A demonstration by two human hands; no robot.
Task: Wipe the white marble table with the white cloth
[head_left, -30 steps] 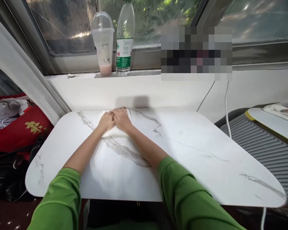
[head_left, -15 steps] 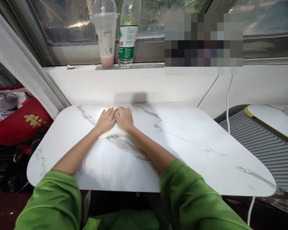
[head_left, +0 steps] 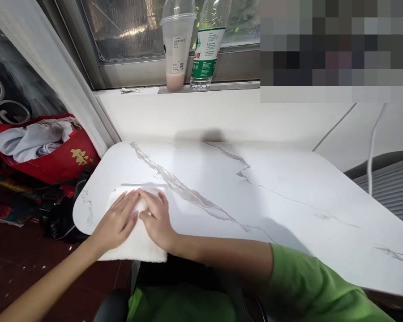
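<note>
A white cloth (head_left: 154, 252) lies flat on the left part of the white marble-patterned table (head_left: 195, 174), reaching the near edge. My left hand (head_left: 117, 223) rests flat on it, fingers stretched out and pointing away from me. Beside it, my right hand (head_left: 157, 221) presses on the same cloth with its fingers spread. The fingertips of both hands meet near the cloth's far part. Neither hand is closed around the cloth.
A plastic cup with pink drink (head_left: 176, 58) and a water bottle (head_left: 208, 53) stand on the window ledge. On the left are a red bag with clothes (head_left: 60, 156) and a white curtain (head_left: 53, 58). A white cable (head_left: 371, 156) hangs at the right.
Both hands have come toward me and slightly left with the cloth, from the table's far edge to the near left edge. The camera view has turned left.
</note>
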